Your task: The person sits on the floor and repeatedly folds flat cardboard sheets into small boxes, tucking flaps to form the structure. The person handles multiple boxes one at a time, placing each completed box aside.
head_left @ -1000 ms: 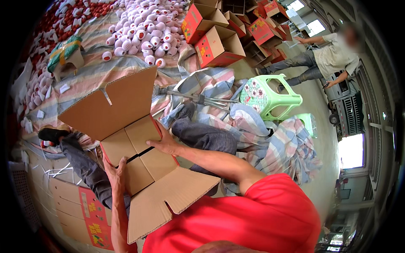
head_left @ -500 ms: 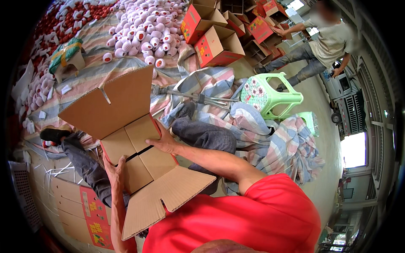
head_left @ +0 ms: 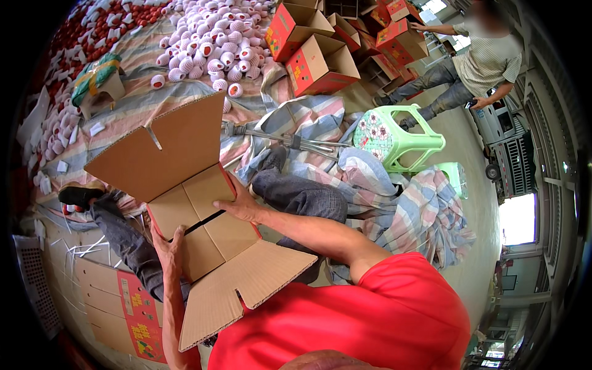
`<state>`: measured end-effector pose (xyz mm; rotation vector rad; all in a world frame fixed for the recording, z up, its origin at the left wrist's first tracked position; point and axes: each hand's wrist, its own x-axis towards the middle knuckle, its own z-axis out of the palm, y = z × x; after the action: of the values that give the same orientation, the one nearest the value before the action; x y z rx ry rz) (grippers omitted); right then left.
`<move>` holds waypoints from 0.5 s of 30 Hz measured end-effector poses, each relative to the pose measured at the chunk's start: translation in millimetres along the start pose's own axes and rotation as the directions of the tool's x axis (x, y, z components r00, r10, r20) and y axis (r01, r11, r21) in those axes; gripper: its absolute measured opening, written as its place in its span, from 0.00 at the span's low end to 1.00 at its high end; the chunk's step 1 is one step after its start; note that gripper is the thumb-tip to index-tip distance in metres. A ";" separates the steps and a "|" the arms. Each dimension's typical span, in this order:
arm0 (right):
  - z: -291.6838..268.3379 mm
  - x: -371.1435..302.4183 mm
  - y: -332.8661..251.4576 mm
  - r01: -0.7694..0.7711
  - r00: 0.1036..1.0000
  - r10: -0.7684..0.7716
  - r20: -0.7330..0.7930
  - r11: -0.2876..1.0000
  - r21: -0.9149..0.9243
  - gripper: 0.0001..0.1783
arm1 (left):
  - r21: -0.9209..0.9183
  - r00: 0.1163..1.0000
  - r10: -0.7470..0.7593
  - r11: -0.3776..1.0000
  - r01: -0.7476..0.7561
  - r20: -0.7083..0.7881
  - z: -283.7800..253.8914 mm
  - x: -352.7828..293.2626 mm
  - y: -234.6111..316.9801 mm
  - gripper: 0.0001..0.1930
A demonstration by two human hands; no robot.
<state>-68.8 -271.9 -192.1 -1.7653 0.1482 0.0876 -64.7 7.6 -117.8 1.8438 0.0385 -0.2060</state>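
Between my legs stands a cardboard box (head_left: pixel 194 213), brown on the faces toward me and red along its outer edges. Two large slotted flaps stand out, one at the far side and one toward my chest; two inner flaps lie folded in with a dark gap between them. My left hand (head_left: pixel 168 246) grips the box's left side, thumb on the folded panel and fingers out of sight outside. My right hand (head_left: pixel 240 203) holds the right side the same way, its thumb reaching across the panel near the gap.
Fruit in white foam nets (head_left: pixel 213 46) is heaped on a striped sheet (head_left: pixel 142 49). Red boxes (head_left: pixel 320 65) are piled at the far right, with another person (head_left: pixel 487 68) beside them. A green stool (head_left: pixel 401 139) stands right; a flattened carton (head_left: pixel 117 302) lies left.
My hands and the box stay almost as they were. In the background, the other person's arm has shifted beside the red boxes, and one red box there has turned.
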 end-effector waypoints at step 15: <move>-1.3 -1.1 -3.9 -0.029 1.000 0.029 -0.003 1.000 -0.004 0.53 | -0.008 0.996 0.082 0.997 -0.083 -0.037 1.0 4.2 -19.1 0.46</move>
<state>-69.4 -272.3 -187.8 -1.7678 0.1758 0.1070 -63.3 11.7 -136.9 1.8354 -0.0109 -0.1136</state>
